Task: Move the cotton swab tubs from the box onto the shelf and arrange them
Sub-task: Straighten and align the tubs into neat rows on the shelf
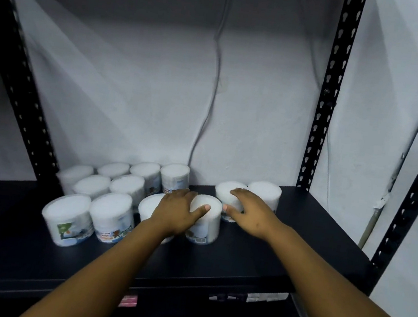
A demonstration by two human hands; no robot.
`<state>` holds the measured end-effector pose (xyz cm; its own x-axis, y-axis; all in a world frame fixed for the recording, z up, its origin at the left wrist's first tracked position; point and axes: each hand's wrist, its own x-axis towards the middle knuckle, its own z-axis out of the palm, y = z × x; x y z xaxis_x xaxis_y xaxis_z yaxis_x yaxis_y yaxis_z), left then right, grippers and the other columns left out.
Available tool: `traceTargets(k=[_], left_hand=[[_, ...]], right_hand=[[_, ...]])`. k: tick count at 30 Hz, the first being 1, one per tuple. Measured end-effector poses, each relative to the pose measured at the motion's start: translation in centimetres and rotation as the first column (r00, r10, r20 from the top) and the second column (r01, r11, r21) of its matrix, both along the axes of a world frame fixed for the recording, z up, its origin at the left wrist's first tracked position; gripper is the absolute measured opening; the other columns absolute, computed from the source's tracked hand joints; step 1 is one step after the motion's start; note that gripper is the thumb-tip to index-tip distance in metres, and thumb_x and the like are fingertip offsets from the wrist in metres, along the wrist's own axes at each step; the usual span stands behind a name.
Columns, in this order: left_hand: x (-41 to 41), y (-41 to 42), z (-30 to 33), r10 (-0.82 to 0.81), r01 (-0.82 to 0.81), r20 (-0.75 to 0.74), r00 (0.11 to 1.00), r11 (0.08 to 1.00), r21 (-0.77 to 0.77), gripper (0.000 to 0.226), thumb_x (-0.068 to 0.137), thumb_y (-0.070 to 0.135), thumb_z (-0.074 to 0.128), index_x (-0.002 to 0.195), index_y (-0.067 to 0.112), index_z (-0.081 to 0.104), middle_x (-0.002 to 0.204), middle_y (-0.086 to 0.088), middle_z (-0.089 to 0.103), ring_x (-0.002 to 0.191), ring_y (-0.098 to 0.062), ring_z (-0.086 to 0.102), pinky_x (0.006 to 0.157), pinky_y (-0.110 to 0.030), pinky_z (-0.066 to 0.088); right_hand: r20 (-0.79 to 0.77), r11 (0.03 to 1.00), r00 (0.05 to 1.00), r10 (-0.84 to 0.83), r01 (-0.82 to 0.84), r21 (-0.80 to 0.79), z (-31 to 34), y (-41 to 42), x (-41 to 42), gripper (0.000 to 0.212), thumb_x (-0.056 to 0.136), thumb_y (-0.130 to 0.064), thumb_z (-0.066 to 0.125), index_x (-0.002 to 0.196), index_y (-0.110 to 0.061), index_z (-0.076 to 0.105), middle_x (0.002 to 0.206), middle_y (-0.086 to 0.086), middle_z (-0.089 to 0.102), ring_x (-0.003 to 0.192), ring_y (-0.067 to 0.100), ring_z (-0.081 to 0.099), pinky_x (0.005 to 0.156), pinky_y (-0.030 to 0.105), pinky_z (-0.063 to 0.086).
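Several white round cotton swab tubs stand on the black shelf [256, 255]. A tidy block of them [116, 186] fills the left part, in rows. My left hand [177, 211] grips the top of one tub [205, 227] near the middle, thumb over its lid, and partly covers another tub [149, 207] to its left. My right hand [251, 211] rests on a tub [227, 191] farther back, fingers spread over its top and side. One more tub [266, 192] stands just right of that. No box is in view.
Black perforated uprights [326, 94] frame the shelf at left and right. A grey cable [214, 79] hangs down the white wall behind the tubs. The right part of the shelf board is bare. A lower shelf with pink and white items [128, 300] shows beneath.
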<state>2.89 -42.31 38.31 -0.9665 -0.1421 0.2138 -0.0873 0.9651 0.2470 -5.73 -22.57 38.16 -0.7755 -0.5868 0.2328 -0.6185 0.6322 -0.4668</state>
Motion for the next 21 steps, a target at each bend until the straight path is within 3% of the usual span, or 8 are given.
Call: traceTargets(k=[3, 6, 8, 13, 21], left_hand=[[1.6, -1.7, 0.0, 0.026, -0.027, 0.017, 1.0, 0.999, 0.045, 0.081, 0.082, 0.075, 0.02, 0.137, 0.02, 0.045, 0.139, -0.006, 0.05, 0.127, -0.023, 0.044, 0.104, -0.038, 0.034], [2.7, -3.4, 0.0, 0.06, -0.061, 0.039, 0.997, 0.997, 0.039, 0.068, 0.091, 0.065, 0.034, 0.145, 0.023, 0.035, 0.151, -0.007, 0.035, 0.14, -0.025, 0.03, 0.114, -0.04, 0.024], [3.1, -4.7, 0.1, 0.06, -0.061, 0.082, 0.995, 0.998, 0.009, 0.076, 0.086, 0.069, 0.039, 0.146, 0.023, 0.032, 0.153, -0.007, 0.031, 0.141, -0.027, 0.027, 0.115, -0.041, 0.023], [3.5, -7.0, 0.5, 0.019, -0.02, 0.137, 0.99, 1.0, 0.002, 0.08, 0.078, 0.061, 0.06, 0.145, 0.026, 0.032, 0.15, -0.006, 0.036, 0.136, -0.025, 0.035, 0.11, -0.039, 0.032], [3.0, -8.6, 0.6, -0.006, 0.002, 0.187, 0.982, 1.0, 0.021, 0.088, 0.074, 0.066, 0.063, 0.146, 0.029, 0.029, 0.148, -0.007, 0.038, 0.134, -0.025, 0.037, 0.109, -0.038, 0.033]], right_hand=[[0.003, 0.999, 1.0, 0.028, -0.028, 0.027, 0.4, -1.7, 1.5, 0.065, 0.091, -0.054, 0.049, 0.143, -0.016, 0.038, 0.15, 0.003, 0.036, 0.14, 0.021, 0.031, 0.114, 0.036, 0.025], [-0.013, 0.994, 0.997, 0.074, -0.073, 0.087, 0.8, -3.5, 2.5, 0.071, 0.088, -0.057, 0.051, 0.144, -0.016, 0.036, 0.151, 0.003, 0.035, 0.141, 0.021, 0.029, 0.114, 0.036, 0.025], [-0.009, 0.986, 0.996, 0.084, -0.082, 0.142, 1.1, -4.5, 3.0, 0.077, 0.087, -0.057, 0.054, 0.148, -0.017, 0.029, 0.155, 0.002, 0.027, 0.144, 0.018, 0.021, 0.116, 0.034, 0.018], [-0.016, 0.966, 0.993, 0.12, -0.113, 0.234, 1.8, -6.6, 3.1, 0.087, 0.082, -0.055, 0.063, 0.15, -0.019, 0.024, 0.157, 0.002, 0.023, 0.145, 0.019, 0.018, 0.118, 0.034, 0.017], [0.023, 0.928, 0.995, 0.099, -0.101, 0.36, 2.2, -8.6, 2.1, 0.091, 0.076, -0.057, 0.067, 0.148, -0.021, 0.027, 0.154, 0.002, 0.03, 0.139, 0.023, 0.029, 0.114, 0.039, 0.028]])
